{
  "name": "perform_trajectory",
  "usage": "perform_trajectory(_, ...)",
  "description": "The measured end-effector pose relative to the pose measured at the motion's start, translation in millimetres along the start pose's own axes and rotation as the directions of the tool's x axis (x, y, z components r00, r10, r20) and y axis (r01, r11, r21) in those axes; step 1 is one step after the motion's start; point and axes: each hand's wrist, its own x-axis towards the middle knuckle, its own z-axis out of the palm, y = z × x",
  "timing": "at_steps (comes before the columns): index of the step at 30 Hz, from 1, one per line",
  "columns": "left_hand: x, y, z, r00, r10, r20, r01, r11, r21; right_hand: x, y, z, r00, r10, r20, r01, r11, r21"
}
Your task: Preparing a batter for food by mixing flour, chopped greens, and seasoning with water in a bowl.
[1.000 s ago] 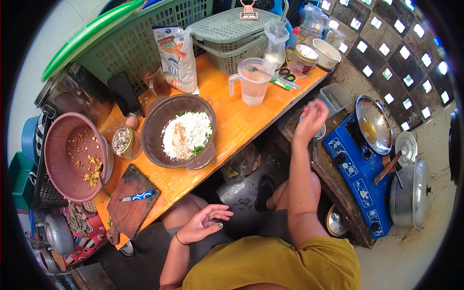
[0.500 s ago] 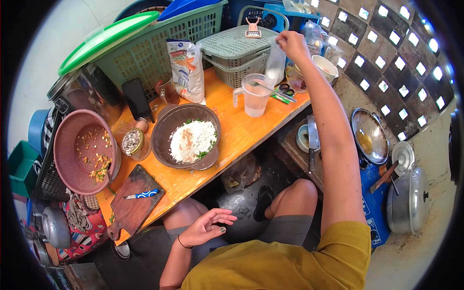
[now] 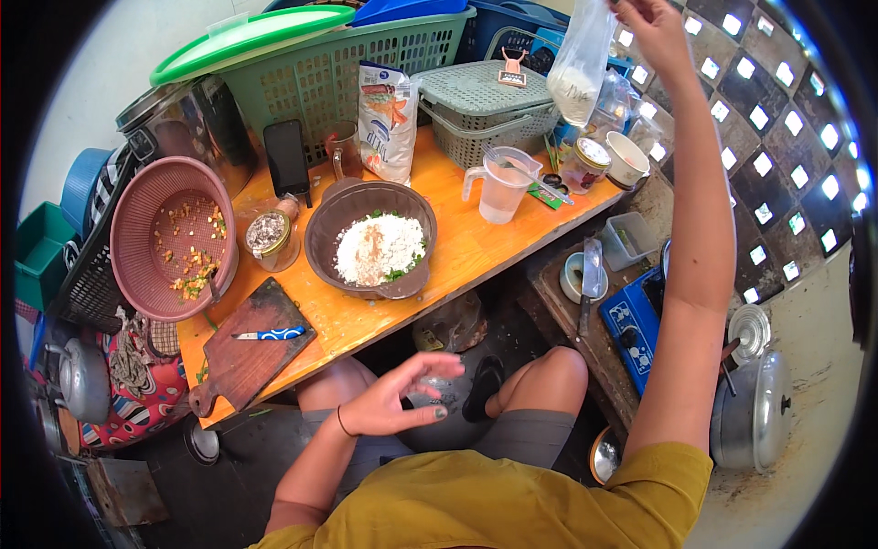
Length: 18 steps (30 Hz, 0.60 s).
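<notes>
In the head view, we see a dark marking on the clear bag (image 3: 583,57) of white powder (image 3: 574,95) and blue-and-orange print on the white packet (image 3: 387,128). Our right arm (image 3: 700,229) stretches far forward; the right hand (image 3: 651,26) pinches the bag's top, hanging it beside the lidded basket (image 3: 489,101). Our left hand (image 3: 398,398) hovers above our lap (image 3: 532,432), thumb and fingers spread.

We see our right hand (image 3: 657,32) and the plastic bag (image 3: 578,73) cut off by the top edge; our arm (image 3: 702,220) hides part of the stove (image 3: 629,320).
</notes>
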Motion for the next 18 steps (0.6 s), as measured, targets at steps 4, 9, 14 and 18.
perform_trajectory(4, 34.7, 41.8, -4.5, 0.971, 0.222, -0.090, -0.197, 0.954, 0.226, -16.4, -67.5, -19.6, 0.996, -0.015, 0.087, 0.002, 0.989, 0.150)
perform_trajectory(9, 64.2, 91.9, -7.7, 0.849, 0.464, -0.253, -0.328, 0.838, 0.435, -65.1, -86.6, -17.5, 0.884, -0.130, 0.449, -0.042, 0.935, 0.353)
perform_trajectory(14, 72.2, 114.6, -2.0, 0.916, 0.401, 0.003, -0.391, 0.892, 0.228, -121.9, -127.8, 13.6, 0.821, -0.211, 0.530, -0.193, 0.771, 0.606)
perform_trajectory(18, 76.9, 96.7, 12.8, 0.934, 0.306, 0.182, -0.298, 0.952, -0.070, -134.6, -140.9, 47.3, 0.781, -0.268, 0.564, -0.235, 0.711, 0.663)
